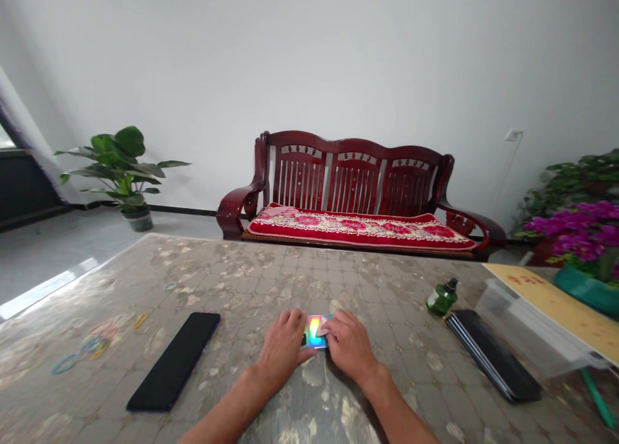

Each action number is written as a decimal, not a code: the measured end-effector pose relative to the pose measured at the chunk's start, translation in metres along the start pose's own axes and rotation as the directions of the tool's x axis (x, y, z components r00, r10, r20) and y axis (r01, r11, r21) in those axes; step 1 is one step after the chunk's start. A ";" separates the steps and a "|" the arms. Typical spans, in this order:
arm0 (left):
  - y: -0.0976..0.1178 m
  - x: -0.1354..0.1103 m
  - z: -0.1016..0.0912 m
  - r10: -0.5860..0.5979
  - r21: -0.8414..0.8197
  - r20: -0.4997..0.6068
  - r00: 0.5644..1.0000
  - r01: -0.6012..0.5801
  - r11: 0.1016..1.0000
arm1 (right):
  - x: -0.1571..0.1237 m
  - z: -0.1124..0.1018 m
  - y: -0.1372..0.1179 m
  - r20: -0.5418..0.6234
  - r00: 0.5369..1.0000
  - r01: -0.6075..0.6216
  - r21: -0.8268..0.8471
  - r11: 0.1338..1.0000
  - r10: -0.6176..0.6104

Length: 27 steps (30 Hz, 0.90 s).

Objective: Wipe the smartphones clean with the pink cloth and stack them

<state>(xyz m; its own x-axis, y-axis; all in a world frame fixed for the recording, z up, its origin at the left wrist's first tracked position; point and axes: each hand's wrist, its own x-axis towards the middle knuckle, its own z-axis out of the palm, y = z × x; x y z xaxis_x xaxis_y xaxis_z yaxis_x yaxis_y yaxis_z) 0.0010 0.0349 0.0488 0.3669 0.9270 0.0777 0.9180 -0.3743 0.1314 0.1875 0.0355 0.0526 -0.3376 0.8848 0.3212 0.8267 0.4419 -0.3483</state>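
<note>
A phone (315, 333) with a shiny, rainbow-reflecting back lies sideways between my hands, low over the table in the middle of the head view. My left hand (285, 339) grips its left end, thumb along the near edge and fingers over the far side. At the right end, my right hand (349, 342) is closed, with a small pale piece that looks like cloth (325, 328) pinched under its fingers against the phone's back. The fingers partly cover both ends of the phone. A larger black phone (175, 361) rests face up to the left of my left hand.
Right of my hands lie stacked dark phones (493, 355), beside a green pump bottle (442, 297) and a clear plastic box (522, 331) under a tan board (556, 302). Loose colored bands (99, 342) lie at left. A wooden bench (355, 180) stands beyond the patterned table (251, 276).
</note>
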 end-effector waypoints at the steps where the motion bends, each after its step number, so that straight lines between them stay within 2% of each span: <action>1: 0.001 0.001 0.000 0.011 0.006 0.000 1.000 -0.011 1.000 | -0.001 0.000 -0.004 0.029 0.999 0.045 0.025 0.999 -0.046; 4: 0.003 0.004 -0.002 0.027 0.051 0.033 0.999 -0.029 0.998 | -0.002 0.000 -0.009 0.110 0.987 0.107 0.066 0.992 -0.114; 6: 0.007 0.005 -0.005 0.043 0.118 0.060 0.997 -0.050 0.992 | 0.000 -0.004 -0.004 0.127 0.990 0.057 0.037 0.998 -0.062; 10: 0.014 0.006 -0.011 0.077 0.210 0.084 0.994 -0.093 0.973 | 0.005 -0.016 0.016 0.076 0.991 -0.102 -0.070 0.992 0.107; 13: 0.018 0.006 -0.013 0.102 0.247 0.095 0.990 -0.122 0.961 | 0.005 -0.021 0.024 0.060 0.986 -0.151 -0.104 0.983 0.157; 17: 0.018 0.007 -0.014 0.155 0.290 0.114 0.981 -0.182 0.939 | 0.002 -0.022 0.020 0.094 0.981 -0.158 -0.125 0.979 0.170; 20: 0.016 0.009 -0.017 0.188 0.306 0.132 0.973 -0.221 0.926 | -0.002 -0.025 0.017 0.134 0.984 -0.109 -0.092 0.990 0.121; 22: 0.014 0.011 -0.019 0.205 0.306 0.140 0.969 -0.240 0.921 | -0.005 -0.029 0.018 0.108 0.987 -0.110 -0.097 0.989 0.120; 27: 0.015 0.017 -0.025 0.219 0.293 0.148 0.964 -0.254 0.922 | -0.006 -0.039 0.013 -0.020 0.973 -0.229 -0.182 0.956 0.229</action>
<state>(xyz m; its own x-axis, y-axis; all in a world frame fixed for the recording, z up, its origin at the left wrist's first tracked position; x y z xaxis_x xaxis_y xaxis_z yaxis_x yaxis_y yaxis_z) 0.0170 0.0447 0.0769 0.5774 0.8154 -0.0424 0.7969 -0.5740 -0.1885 0.2175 0.0301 0.0802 -0.1300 0.9595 0.2500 0.9499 0.1928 -0.2461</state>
